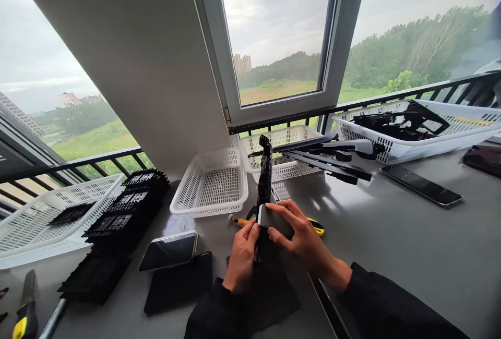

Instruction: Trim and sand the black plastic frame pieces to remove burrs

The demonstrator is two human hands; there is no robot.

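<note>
In front of me a long black plastic part [265,172] stands on end, tilted slightly. My left hand [243,255] pinches its lower portion between thumb and fingers. A flat grey block with a whitish end [275,219] is gripped by my right hand [305,237], its end against the black part near my left fingertips. Beneath both hands lies a dark cloth or mat [274,297]. Behind them, partly hidden, are an orange-handled tool [240,222] and a yellow and black tool [318,227].
Stacked black trays [117,219] stand left, beside a white basket [105,193]. A phone [170,251] overlaps a black flat case [180,281]. Another white basket [182,206] is ahead. Long black trim pieces [332,154] and a basket of black parts [415,148] are right, near a dark phone [422,185].
</note>
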